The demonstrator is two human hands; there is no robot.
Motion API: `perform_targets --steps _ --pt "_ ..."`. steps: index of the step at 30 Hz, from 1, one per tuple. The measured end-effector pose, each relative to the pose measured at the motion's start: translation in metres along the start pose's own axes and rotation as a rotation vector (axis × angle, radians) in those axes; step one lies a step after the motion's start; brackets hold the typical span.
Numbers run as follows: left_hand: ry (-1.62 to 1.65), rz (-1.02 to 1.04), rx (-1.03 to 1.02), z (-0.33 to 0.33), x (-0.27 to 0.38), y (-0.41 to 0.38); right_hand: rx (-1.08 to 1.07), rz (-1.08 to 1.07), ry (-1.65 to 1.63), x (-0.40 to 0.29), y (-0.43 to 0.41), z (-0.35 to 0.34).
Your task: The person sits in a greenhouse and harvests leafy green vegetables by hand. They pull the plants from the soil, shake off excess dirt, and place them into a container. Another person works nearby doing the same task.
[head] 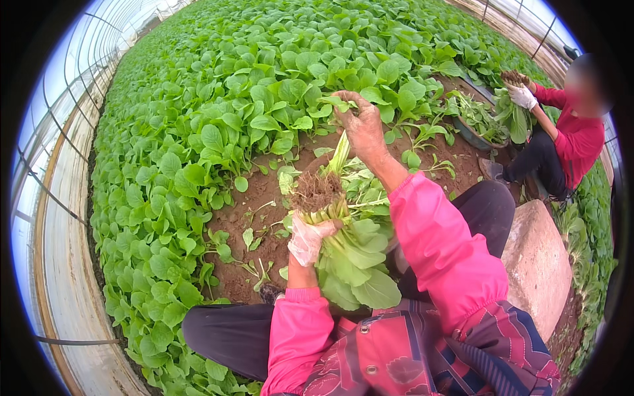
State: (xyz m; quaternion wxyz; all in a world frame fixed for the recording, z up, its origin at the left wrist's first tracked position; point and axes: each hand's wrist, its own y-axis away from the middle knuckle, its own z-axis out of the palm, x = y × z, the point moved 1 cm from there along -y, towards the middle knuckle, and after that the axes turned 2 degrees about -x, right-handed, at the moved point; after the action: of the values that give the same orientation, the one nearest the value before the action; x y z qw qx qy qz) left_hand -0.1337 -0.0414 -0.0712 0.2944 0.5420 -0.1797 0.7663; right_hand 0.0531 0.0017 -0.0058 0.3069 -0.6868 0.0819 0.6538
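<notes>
My left hand (309, 240), in a thin whitish glove, grips a bunch of leafy greens (364, 262) by the stems. Its matted brown roots (314, 190) point away from me, and its broad leaves hang toward my lap. My bare right hand (364, 123) is raised above and beyond the bunch, with green leaves (339, 103) pinched between thumb and fingers. Just below those fingers shows a pale green stalk (340, 154); whether it joins the pinched leaves is hidden. Loose leaves (369, 190) lie in a heap behind the bunch, partly covered by my right forearm.
Dense growing greens (173, 198) border the bare soil (237, 277). At right, a co-worker in red (577, 138) holds another rooted bunch (515, 111) near a dark tub (475, 136) of greens. A pale bulky block (537, 267) sits by my right leg. Pulled greens (577, 247) lie beyond.
</notes>
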Motion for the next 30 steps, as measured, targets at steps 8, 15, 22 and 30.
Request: perform_targets --steps 8,15,22,30 --pt "-0.042 -0.035 -0.062 0.003 0.004 0.002 0.119 -0.252 0.156 -0.006 -0.005 -0.003" --pt "-0.074 -0.068 0.008 -0.029 -0.013 0.003 0.171 -0.257 0.124 -0.035 -0.042 -0.033" --pt "0.065 0.059 0.105 -0.038 -0.014 -0.003 -0.756 0.211 1.359 0.055 -0.009 -0.059" --pt "0.146 0.008 0.066 -0.067 -0.041 -0.003 -0.564 0.295 -0.317 0.044 0.046 0.018"
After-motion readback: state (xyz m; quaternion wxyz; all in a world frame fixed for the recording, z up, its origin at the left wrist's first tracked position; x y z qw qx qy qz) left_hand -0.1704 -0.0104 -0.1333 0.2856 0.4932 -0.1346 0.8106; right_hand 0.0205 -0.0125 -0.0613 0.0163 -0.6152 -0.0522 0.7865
